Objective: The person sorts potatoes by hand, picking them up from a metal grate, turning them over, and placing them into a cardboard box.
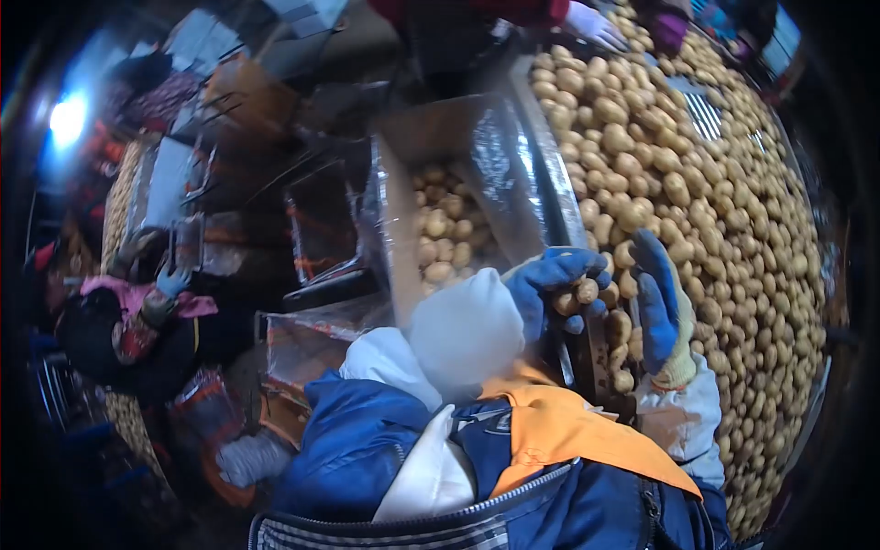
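Potatoes [733, 220] cover a large sorting surface on the right. My left hand [561, 282], in a blue-coated glove, curls around several small potatoes [576, 298] at the surface's near left edge. Beside it, my right hand [662, 307], in a blue and cream glove, is upright over the potatoes with its fingers stretched out and nothing gripped. Left of the surface stands a box [394, 211] lined with clear plastic, partly filled with potatoes [445, 229]. My left forearm, in a white sleeve, crosses its near end.
A co-worker's white-gloved hand [594, 26] reaches over the potatoes at the top. Another person in a pink garment [137, 298] is at the left, by a second strip of potatoes [119, 197]. Plastic-lined crates [321, 344] stand left of the box. A metal grate [702, 115] shows among the potatoes.
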Demonstrator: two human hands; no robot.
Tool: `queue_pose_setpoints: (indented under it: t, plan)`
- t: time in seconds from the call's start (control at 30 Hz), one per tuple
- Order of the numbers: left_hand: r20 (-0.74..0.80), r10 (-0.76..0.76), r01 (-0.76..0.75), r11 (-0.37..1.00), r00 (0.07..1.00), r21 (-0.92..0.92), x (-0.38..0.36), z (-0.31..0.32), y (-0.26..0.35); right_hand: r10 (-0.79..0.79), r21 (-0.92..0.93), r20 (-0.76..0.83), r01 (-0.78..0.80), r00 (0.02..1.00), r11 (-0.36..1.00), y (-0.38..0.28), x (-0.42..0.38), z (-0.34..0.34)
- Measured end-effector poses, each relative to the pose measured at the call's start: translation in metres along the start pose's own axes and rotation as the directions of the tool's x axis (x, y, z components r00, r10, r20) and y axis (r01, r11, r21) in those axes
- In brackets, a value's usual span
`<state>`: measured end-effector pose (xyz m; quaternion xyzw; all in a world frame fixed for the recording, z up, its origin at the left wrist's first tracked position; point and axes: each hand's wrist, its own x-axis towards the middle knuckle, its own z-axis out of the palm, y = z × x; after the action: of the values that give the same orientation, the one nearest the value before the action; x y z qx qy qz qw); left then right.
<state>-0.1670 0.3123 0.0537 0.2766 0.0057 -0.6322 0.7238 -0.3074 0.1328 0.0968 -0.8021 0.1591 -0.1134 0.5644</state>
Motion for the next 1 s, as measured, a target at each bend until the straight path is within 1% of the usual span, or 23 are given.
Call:
queue_pose_setpoints:
  t: [0.07,0.1,0.13,0.17,0.2,0.3,0.37,0.4,0.43,0.47,0.5,0.53,0.57,0.6,0.63,0.67,0.7,0.73,0.8,0.87,0.9,0.93,1.0]
  plan:
    - [0.046,0.055,-0.05,0.992,0.997,-0.112,-0.024,-0.029,0.006,0.073,0.016,0.015,-0.073,0.997,0.997,0.018,-0.007,0.0]
    - [-0.01,0.062,-0.062,0.997,0.998,0.037,-0.037,-0.046,0.019,0.099,0.027,0.03,-0.099,0.995,0.995,0.023,-0.012,0.003]
    - [-0.214,0.229,-0.228,0.973,0.95,0.033,-0.061,-0.045,0.014,0.124,0.035,0.04,-0.125,0.991,0.991,0.024,-0.015,0.006]
    - [-0.186,0.275,-0.297,0.95,0.943,-0.1,-0.079,-0.051,0.021,0.178,0.033,0.046,-0.179,0.983,0.983,0.02,-0.019,0.009]
    - [-0.359,0.288,-0.29,0.956,0.888,0.05,-0.094,-0.044,0.036,0.176,-0.008,0.046,-0.176,0.983,0.984,0.026,-0.023,0.009]
    - [-0.465,0.494,-0.62,0.767,0.735,-0.164,-0.109,-0.084,0.058,0.197,0.002,0.045,-0.197,0.979,0.98,0.044,-0.03,0.01]
    - [-0.624,0.557,-0.72,0.693,0.548,-0.014,-0.104,-0.094,0.098,0.239,-0.021,0.027,-0.239,0.971,0.971,0.049,-0.029,0.013]
    - [-0.597,0.623,-0.818,0.566,0.505,-0.1,-0.092,-0.13,0.128,0.229,-0.021,0.015,-0.228,0.973,0.973,0.045,-0.025,0.015]
    - [-0.317,0.852,-0.889,0.454,0.417,0.05,-0.081,-0.153,0.161,0.246,-0.025,0.035,-0.245,0.969,0.969,0.039,-0.022,0.018]
    - [-0.344,0.818,-0.855,0.513,0.461,0.075,-0.081,-0.183,0.2,0.275,-0.034,0.045,-0.274,0.96,0.961,0.034,-0.023,0.017]
    - [-0.27,0.735,-0.783,0.577,0.622,-0.231,-0.073,-0.231,0.241,0.236,-0.066,-0.006,-0.236,0.972,0.97,0.04,-0.026,0.017]
    - [-0.061,0.903,-0.876,0.428,0.425,0.222,-0.055,-0.25,0.256,0.226,-0.061,-0.022,-0.227,0.974,0.972,0.035,-0.026,0.016]
    - [-0.103,0.957,-0.687,0.266,0.27,0.677,-0.035,-0.282,0.27,0.185,-0.149,-0.049,-0.19,0.982,0.97,0.041,-0.029,0.011]
    - [-0.569,0.745,-0.814,0.542,0.349,0.211,-0.031,-0.232,0.274,0.148,-0.241,-0.074,-0.162,0.986,0.957,0.049,-0.034,0.003]
    - [-0.533,0.603,-0.719,0.695,0.593,-0.014,-0.026,-0.27,0.287,0.155,-0.279,-0.121,-0.184,0.98,0.943,0.051,-0.039,-0.004]
    - [-0.598,0.708,-0.674,0.652,0.376,0.347,-0.021,-0.205,0.263,0.109,-0.302,-0.21,-0.17,0.972,0.938,0.059,-0.048,-0.007]
    - [-0.52,0.752,-0.639,0.64,0.406,0.426,-0.014,-0.212,0.254,0.061,-0.458,-0.222,-0.16,0.973,0.874,0.053,-0.054,-0.015]
    - [-0.525,0.83,-0.675,0.497,0.187,0.546,0.006,-0.187,0.222,0.015,-0.6,-0.217,-0.146,0.976,0.787,0.049,-0.06,-0.023]
    - [-0.314,0.848,-0.754,0.526,0.427,0.393,0.019,-0.177,0.179,0.003,-0.743,-0.18,-0.137,0.984,0.656,0.047,-0.079,-0.03]
    - [-0.278,0.701,-0.607,0.71,0.657,0.357,0.046,-0.104,0.116,0.03,-0.788,-0.086,-0.087,0.996,0.609,0.045,-0.097,-0.031]
    - [0.02,0.797,-0.496,0.356,0.604,0.792,0.056,-0.08,0.083,0.105,-0.807,-0.038,-0.093,0.994,0.583,0.039,-0.102,-0.03]
    - [0.333,0.716,-0.31,-0.169,0.613,0.935,0.064,-0.059,0.055,0.162,-0.828,-0.027,-0.113,0.986,0.549,0.041,-0.108,-0.025]
    - [0.476,0.483,-0.263,-0.444,0.735,0.856,0.075,-0.016,0.022,0.17,-0.884,-0.019,-0.096,0.985,0.457,0.04,-0.109,-0.018]
